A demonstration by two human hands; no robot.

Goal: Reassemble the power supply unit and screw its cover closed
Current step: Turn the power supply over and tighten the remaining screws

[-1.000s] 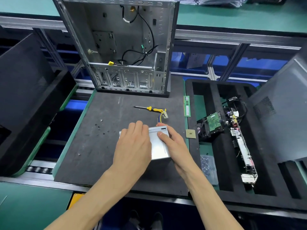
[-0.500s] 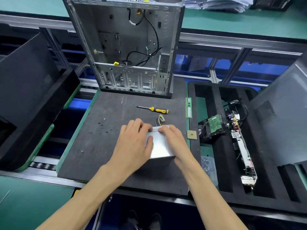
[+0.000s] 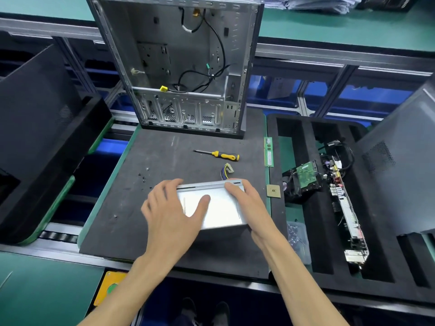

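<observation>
here both hands are sitting on the power supply unit, which is lying flat on the dark foam mat right in front of the person, its long axis running left to right. the left hand is lying over the left part of the cover, fingers fairly straight and spread, thumb pressing on top. the right hand is wrapping the right end, its fingertips hooking the far edge where a dark seam is showing, so the cover is probably not seated yet. the cable bundle is poking out behind. the screwdriver is lying farther back, pointing left, handle nearer the right hand; loose screws are lying nearer the left.
</observation>
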